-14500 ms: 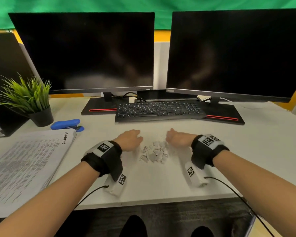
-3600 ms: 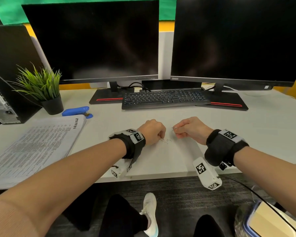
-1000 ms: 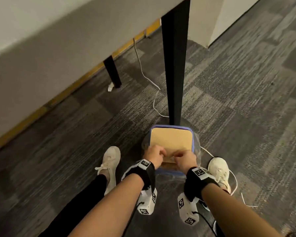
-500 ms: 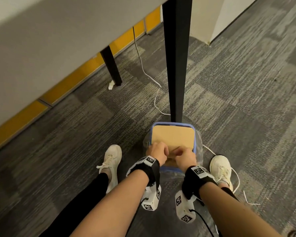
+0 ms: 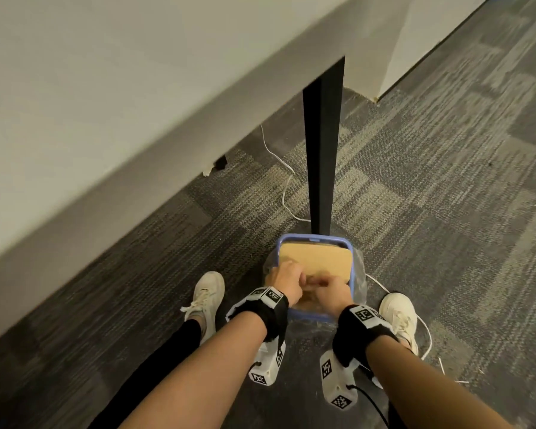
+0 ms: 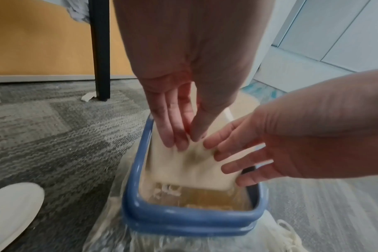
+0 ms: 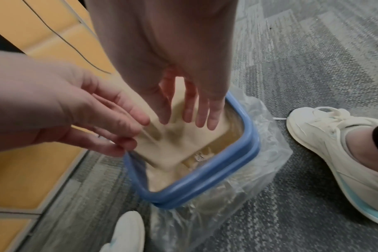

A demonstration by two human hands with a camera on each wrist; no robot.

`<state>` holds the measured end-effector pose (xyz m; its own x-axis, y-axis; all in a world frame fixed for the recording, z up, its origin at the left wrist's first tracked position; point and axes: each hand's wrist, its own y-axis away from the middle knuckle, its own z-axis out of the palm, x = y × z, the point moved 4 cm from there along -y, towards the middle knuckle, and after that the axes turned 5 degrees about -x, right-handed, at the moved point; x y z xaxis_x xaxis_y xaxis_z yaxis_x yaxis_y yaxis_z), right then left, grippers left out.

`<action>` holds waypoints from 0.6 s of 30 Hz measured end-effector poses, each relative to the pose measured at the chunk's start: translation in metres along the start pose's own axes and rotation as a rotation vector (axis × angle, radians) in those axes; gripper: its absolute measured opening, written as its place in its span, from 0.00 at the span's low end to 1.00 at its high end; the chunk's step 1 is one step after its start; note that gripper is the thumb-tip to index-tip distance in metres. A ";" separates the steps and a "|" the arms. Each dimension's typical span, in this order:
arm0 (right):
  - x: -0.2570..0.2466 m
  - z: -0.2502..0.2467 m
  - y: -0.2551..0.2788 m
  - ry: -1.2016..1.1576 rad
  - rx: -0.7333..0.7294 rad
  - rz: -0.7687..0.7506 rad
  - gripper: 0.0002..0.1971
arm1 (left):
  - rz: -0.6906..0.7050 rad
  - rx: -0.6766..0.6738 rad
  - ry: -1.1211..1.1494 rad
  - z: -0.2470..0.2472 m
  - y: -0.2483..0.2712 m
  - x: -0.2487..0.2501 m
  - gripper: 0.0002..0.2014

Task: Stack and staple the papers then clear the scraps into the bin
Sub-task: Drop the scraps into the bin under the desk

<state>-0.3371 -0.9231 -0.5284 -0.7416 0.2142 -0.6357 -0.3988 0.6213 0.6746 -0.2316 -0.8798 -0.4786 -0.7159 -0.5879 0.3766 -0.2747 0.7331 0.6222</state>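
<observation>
- The left hand [image 6: 183,85] hung palm-down over the bin's [image 6: 190,220] mouth with its fingers [image 6: 168,129] straight and loosely together, holding nothing.
- The right hand [image 6: 291,145] reached in from the other side, its fingers [image 7: 201,110] straight and spread, also holding nothing; the fingertips of the two hands came near each other over the middle of the opening.
- Both forearms pointed steeply down from above, and each wrist wore a black strap [image 5: 271,314] with a white block carrying square black-and-white coded markers [image 5: 274,295]; no readable words showed anywhere.
- Under the fingers a tan cardboard sheet [image 5: 319,258] lay tilted inside the bin, covering the far part of the opening.
- Small white paper scraps [image 6: 168,189] lay in the bin below the sheet's near edge; one bore dark marks too small to read [image 7: 198,156].
- The bin was a small rectangular one with a blue rim, lined with a clear plastic bag [image 7: 268,136] folded down over its outside.
- It stood on grey patterned carpet [image 5: 446,212] just in front of a black desk leg [image 5: 321,150].
- A white sneaker [image 5: 206,292] rested on the carpet on each side of the bin, the other one [image 5: 398,317] on the right.
- A white cable [image 5: 283,187] trailed over the carpet past the desk leg.
</observation>
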 end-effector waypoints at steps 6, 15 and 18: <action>-0.069 -0.055 0.082 -0.003 0.196 -0.159 0.15 | 0.098 0.114 -0.124 -0.062 0.083 0.041 0.17; -0.207 -0.133 0.348 -0.176 0.620 -0.743 0.18 | 0.377 0.312 0.008 -0.144 0.354 0.073 0.12; -0.269 -0.108 0.415 -0.109 0.526 -0.978 0.16 | 0.407 0.502 0.194 -0.167 0.443 0.047 0.11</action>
<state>-0.3611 -0.8040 -0.0367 -0.1711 -0.4929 -0.8531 -0.4878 0.7947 -0.3613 -0.2801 -0.6401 -0.0708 -0.7099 -0.2476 0.6593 -0.3062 0.9516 0.0276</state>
